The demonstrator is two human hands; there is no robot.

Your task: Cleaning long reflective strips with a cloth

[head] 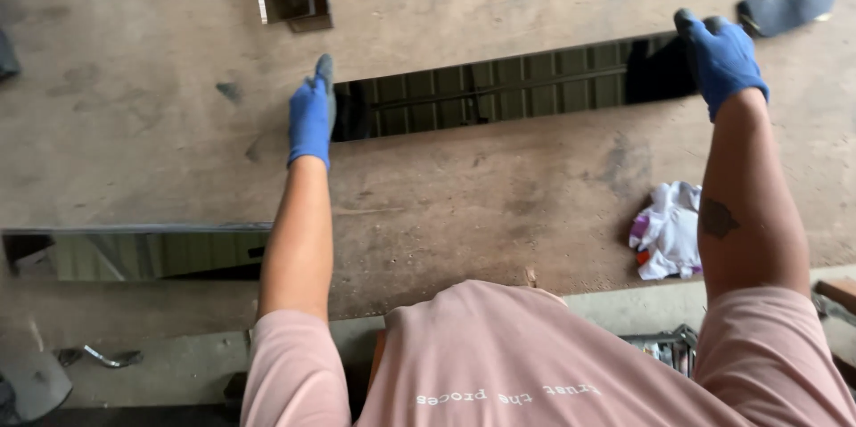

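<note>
Right, I've got both gloved hands, left hand [311,115] and right hand [720,54], fingers curled tight on the ends of a long mirror strip [499,88] lying on the workbench [464,204], stiff, brittle, sharp-edged

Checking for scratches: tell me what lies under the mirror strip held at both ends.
The mirror strip lies on the brown wooden worktop; whatever is directly beneath it is hidden.
</note>
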